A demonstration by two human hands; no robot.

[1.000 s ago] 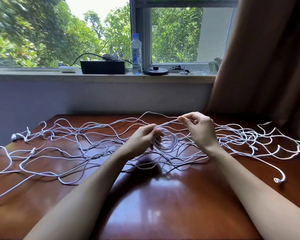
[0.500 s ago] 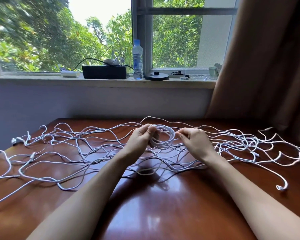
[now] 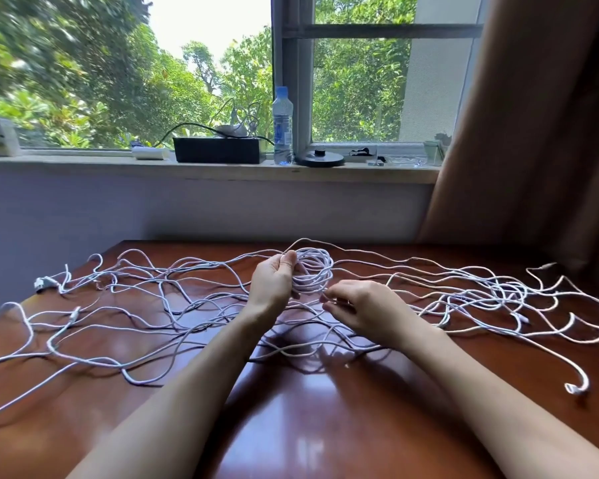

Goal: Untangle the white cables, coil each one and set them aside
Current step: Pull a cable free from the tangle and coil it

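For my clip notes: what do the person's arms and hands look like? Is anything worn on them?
Both forearms are bare to the frame edge; no sleeves show. The left hand and right hand wear no gloves, and no watch, bracelet or ring is visible.

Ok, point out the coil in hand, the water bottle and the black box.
coil (image 3: 317, 276): head view, on the wound strands.
water bottle (image 3: 283, 128): head view, on its label.
black box (image 3: 217, 151): head view, on its front face.
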